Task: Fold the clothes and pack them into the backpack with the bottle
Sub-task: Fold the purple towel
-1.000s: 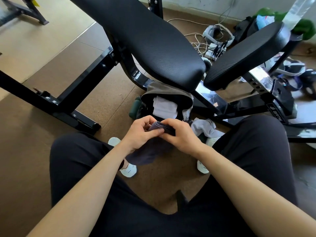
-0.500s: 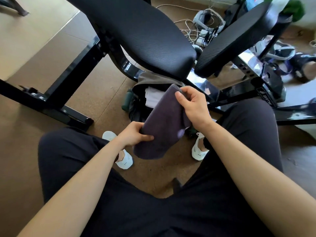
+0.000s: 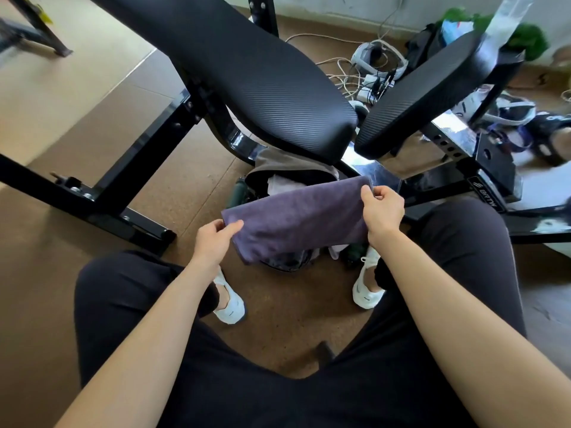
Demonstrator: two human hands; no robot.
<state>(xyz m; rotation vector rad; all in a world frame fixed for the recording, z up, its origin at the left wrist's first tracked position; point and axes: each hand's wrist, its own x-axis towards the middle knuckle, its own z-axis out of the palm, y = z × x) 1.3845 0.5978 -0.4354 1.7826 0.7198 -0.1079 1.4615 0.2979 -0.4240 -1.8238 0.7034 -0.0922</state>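
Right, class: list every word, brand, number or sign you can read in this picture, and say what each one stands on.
Nothing here can be read with certainty.
White brand mark with letters on the black bench frame: turned sideways and too blurred to read.
Small dark mark on the left shoe: too small to read.
Small dark mark on the right shoe: too small to read.

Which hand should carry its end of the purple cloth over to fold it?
Probably the right hand: it pinches the far end of the cloth, free to swing toward the left hand.
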